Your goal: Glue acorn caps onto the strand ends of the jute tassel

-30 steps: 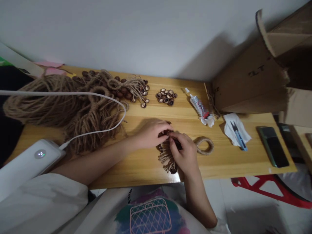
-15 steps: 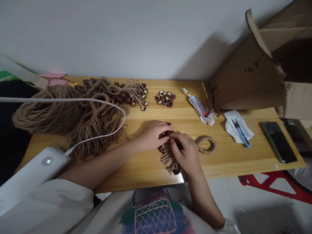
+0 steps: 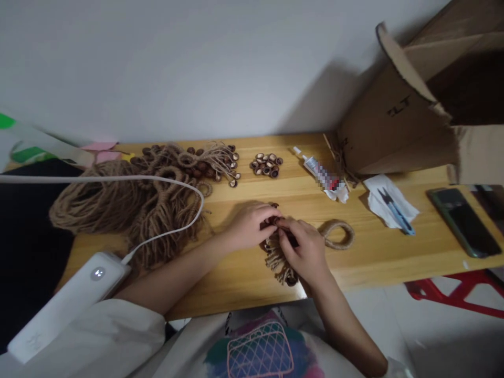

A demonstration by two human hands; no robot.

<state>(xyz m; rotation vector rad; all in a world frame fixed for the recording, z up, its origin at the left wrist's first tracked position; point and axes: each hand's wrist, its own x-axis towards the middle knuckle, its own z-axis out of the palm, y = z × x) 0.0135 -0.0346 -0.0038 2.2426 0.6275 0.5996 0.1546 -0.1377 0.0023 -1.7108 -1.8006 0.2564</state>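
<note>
My left hand (image 3: 254, 226) and my right hand (image 3: 305, 249) meet over the wooden table, fingertips pinched close together on a small brown nutshell cap (image 3: 276, 221), mostly covered by the fingers. Beneath them lies a jute rope tassel (image 3: 277, 260) with frayed tan ends and several brown caps among its strands. One cap sits at the tassel's lower end, near my right wrist. To the right of my right hand rests a wrapped jute ring (image 3: 339, 234); whether it joins the tassel is hidden. Beyond my hands is a small pile of cut nutshell caps (image 3: 266, 165).
Jute cord (image 3: 98, 197) and tassels (image 3: 165, 210) are heaped left, crossed by a white cable from a power bank (image 3: 71, 304). A glue tube (image 3: 321, 172), thread snips (image 3: 397, 211) on tissue, a phone (image 3: 464, 221) and a cardboard box (image 3: 397, 115) stand right.
The view has shifted slightly, so most things on the table sit a little lower and the left heap farther right. Both hands keep nearly the same pinched pose over the tassel.
</note>
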